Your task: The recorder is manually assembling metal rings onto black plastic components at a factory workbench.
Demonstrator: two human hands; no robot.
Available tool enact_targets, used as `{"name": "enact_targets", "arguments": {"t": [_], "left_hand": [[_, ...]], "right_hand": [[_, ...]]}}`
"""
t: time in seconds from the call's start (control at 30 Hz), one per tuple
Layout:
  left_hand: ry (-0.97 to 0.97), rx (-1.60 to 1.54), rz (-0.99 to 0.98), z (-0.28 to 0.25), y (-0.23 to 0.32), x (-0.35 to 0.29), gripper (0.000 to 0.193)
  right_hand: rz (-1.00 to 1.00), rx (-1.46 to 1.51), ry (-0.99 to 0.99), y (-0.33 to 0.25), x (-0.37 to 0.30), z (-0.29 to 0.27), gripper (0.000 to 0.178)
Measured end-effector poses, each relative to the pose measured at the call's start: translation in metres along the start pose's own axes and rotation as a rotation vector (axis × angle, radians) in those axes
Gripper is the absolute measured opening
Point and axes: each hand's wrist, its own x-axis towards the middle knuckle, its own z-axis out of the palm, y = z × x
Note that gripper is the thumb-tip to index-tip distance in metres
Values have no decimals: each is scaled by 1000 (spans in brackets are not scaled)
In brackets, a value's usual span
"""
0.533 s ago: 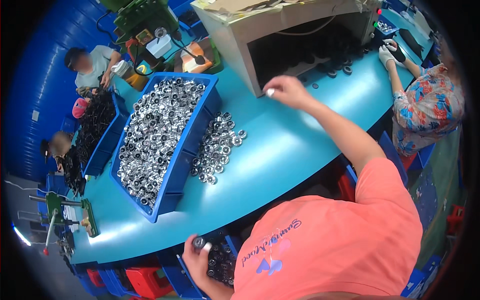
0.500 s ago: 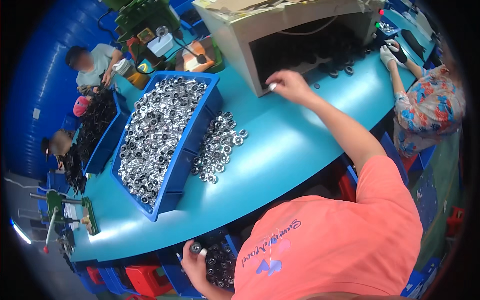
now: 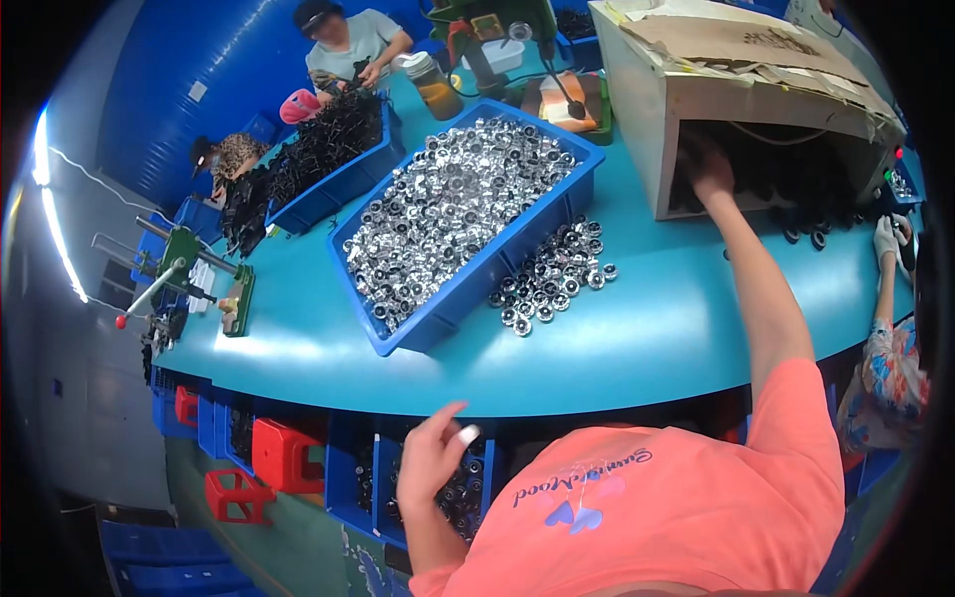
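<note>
My left hand is raised over a blue bin of dark round parts below the table edge. Its fingers are apart with nothing visible between them, and a white cover sits on one digit. My right hand reaches inside the pale open-fronted box on the table. Shadow and blur hide its fingertips there. Black round parts lie at the box's opening. Left of the box stands a big blue bin full of shiny silver-and-black wheels; loose wheels lie beside it.
Another blue bin holds black parts at the back left, near a person. A green hand press stands at the table's left end. Red stools are below. Gloved hands of a co-worker are at right.
The black round part in my left hand is gone from it, and the hand has lifted from the lower bin. My right hand has gone into the box. The view has turned.
</note>
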Motion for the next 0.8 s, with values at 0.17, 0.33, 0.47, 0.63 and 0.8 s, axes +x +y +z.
{"name": "enact_targets", "arguments": {"t": [0.17,0.33,0.47,0.63,0.8], "left_hand": [[-125,-300,438,52,66,71,31],[-422,-722,377,127,81,137,45],[-574,-1254,190,150,99,161,60],[-584,-1450,218,154,69,182,53],[-585,-1641,220,148,64,189,51]], "right_hand": [[201,456,-16,-14,-80,-46,37],[-134,526,-429,-170,-148,-111,27],[-571,403,-429,-205,-166,-98,32],[-554,360,-567,-226,-165,-76,35],[-307,614,-463,-209,-158,-59,38]]}}
